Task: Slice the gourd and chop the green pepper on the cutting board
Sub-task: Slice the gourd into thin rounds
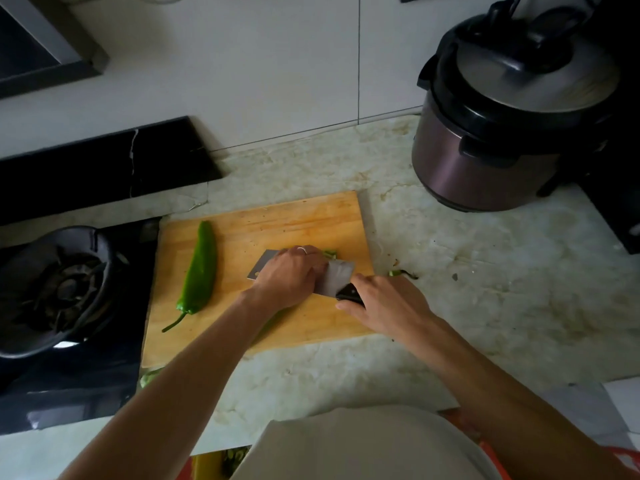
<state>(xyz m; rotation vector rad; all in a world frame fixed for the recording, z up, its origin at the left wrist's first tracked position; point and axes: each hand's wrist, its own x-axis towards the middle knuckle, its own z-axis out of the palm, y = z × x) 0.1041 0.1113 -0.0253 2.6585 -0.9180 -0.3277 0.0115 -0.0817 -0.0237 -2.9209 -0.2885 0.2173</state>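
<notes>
A wooden cutting board [304,220] lies on the marble counter. A whole long green pepper [201,268] rests along its left side, stem toward me. My right hand [388,306] grips the black handle of a cleaver [341,278], whose blade stands on the board's middle. My left hand [289,278] is curled over a second green pepper, most of it hidden under the hand and forearm. Cut green pieces [329,252] show just beyond my left fingers. No gourd is visible.
A gas stove [55,289] with a dark pot support sits left of the board. A pressure cooker [502,126] stands at the back right. A green scrap [398,273] lies on the counter right of the board. White tiled wall behind.
</notes>
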